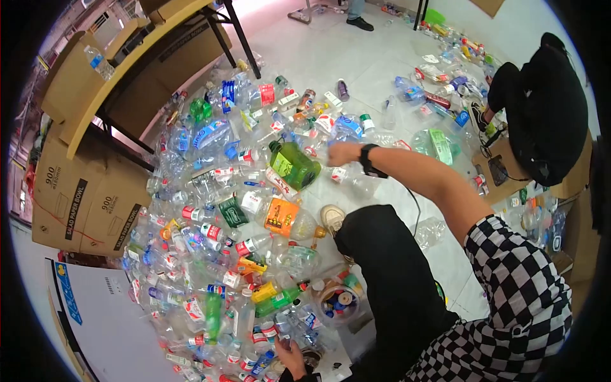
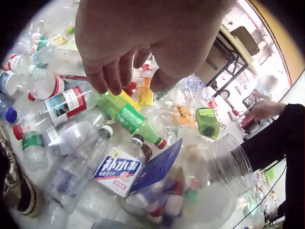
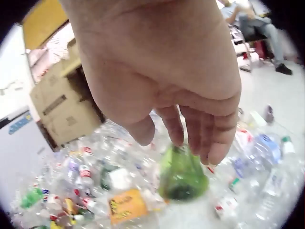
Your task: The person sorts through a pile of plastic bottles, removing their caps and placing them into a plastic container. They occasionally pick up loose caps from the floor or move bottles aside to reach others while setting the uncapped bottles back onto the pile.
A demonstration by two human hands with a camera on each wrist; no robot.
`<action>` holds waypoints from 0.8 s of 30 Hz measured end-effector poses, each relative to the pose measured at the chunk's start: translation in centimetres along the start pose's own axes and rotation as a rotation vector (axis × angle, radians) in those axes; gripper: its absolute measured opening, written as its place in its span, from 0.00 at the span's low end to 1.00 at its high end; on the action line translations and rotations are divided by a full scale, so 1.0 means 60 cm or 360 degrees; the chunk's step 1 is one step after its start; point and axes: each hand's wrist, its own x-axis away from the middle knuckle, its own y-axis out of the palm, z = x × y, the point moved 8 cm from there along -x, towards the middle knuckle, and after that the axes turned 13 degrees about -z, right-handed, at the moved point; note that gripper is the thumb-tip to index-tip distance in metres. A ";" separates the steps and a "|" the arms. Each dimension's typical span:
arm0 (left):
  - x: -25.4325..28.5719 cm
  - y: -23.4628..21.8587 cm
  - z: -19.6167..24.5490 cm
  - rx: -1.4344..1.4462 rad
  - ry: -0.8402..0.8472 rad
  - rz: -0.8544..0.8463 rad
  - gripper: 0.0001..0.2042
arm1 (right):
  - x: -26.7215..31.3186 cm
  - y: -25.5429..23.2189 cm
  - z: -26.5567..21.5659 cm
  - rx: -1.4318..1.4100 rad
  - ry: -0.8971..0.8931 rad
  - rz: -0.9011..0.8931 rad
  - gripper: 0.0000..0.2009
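My right hand (image 1: 345, 153) hangs over the pile of plastic bottles, just right of a large green bottle (image 1: 294, 165). Seen from the right wrist, that hand (image 3: 162, 71) has loosely bent fingers and the thumb apart, with the green bottle (image 3: 183, 176) just beyond the fingertips. Low in the head view, my left hand (image 1: 291, 358) is beside bottles with red-and-white labels (image 1: 268, 329). The left wrist view shows its fingers (image 2: 112, 78) loosely bent, nothing gripped, above a green-labelled bottle (image 2: 129, 117). A clear wide-mouthed jar (image 2: 233, 157) holding coloured caps stands close by.
Bottles spread widely across the pale floor (image 1: 299, 57). Cardboard boxes (image 1: 89, 197) and a table (image 1: 137, 57) border the left; a white panel (image 1: 105, 312) stands lower left. A person in black (image 1: 541, 114) is at the right, with more bottles nearby. Another person's shoe (image 1: 360, 23) shows at the back.
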 end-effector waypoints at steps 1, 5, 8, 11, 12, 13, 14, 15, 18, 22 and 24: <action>-0.004 0.003 -0.021 0.0019 0.0008 -0.0009 0.30 | -0.029 0.046 0.053 -0.0028 0.0013 0.0019 0.24; 0.020 0.008 -0.016 -0.0405 -0.0667 -0.0336 0.26 | -0.101 0.218 0.189 -0.0079 0.0201 -0.0077 0.25; 0.034 0.012 -0.180 -0.0145 -0.0519 -0.0341 0.28 | -0.148 0.300 0.240 -0.0350 0.0273 0.0167 0.29; 0.030 0.021 -0.121 0.0171 -0.0732 -0.0265 0.29 | -0.147 0.337 0.237 -0.0695 0.0535 0.0024 0.33; 0.020 0.024 -0.056 0.0325 -0.0819 -0.0212 0.30 | -0.133 0.355 0.230 -0.1016 0.0758 -0.0090 0.34; 0.015 0.024 -0.006 0.0476 -0.0902 -0.0159 0.31 | -0.143 0.378 0.233 -0.1020 0.0752 -0.0110 0.34; 0.018 0.023 0.018 0.0629 -0.0978 -0.0106 0.31 | -0.158 0.402 0.249 -0.0817 0.0686 -0.0061 0.34; 0.026 0.021 -0.033 0.0630 -0.0983 -0.0095 0.31 | -0.171 0.409 0.251 -0.0608 0.0614 -0.0003 0.34; 0.042 0.043 -0.153 0.0965 -0.0941 -0.0121 0.31 | -0.112 0.399 0.180 -0.0969 0.0739 -0.0459 0.30; 0.033 0.055 -0.166 -0.0704 -0.0430 -0.0248 0.20 | -0.119 0.446 0.162 -0.1100 0.0723 -0.0194 0.29; 0.021 0.052 -0.010 -0.0746 -0.0480 -0.0182 0.16 | -0.128 0.462 0.177 -0.0995 0.0692 0.0087 0.30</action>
